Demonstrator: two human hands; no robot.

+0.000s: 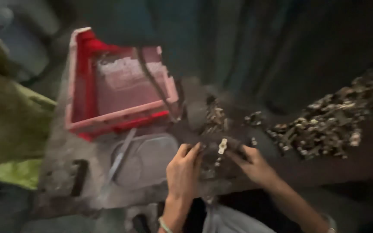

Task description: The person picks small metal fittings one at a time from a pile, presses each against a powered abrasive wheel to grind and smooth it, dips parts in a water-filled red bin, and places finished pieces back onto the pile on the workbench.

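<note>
My left hand (183,167) and my right hand (252,162) meet over a small heap of little metal parts (216,121) on a dark, dirty work surface (160,190). Between the fingertips of both hands sits a small pale metal piece (222,146). The picture is blurred, so I cannot tell exactly which fingers pinch it. A thin band circles my left wrist (165,224).
A red plastic crate (113,86) stands at the back left, with a dark cord draped across it. A large pile of small metal parts (329,121) lies to the right. A flat grey plate (145,159) and a thin rod lie left of my hands. Green cloth (9,125) is at far left.
</note>
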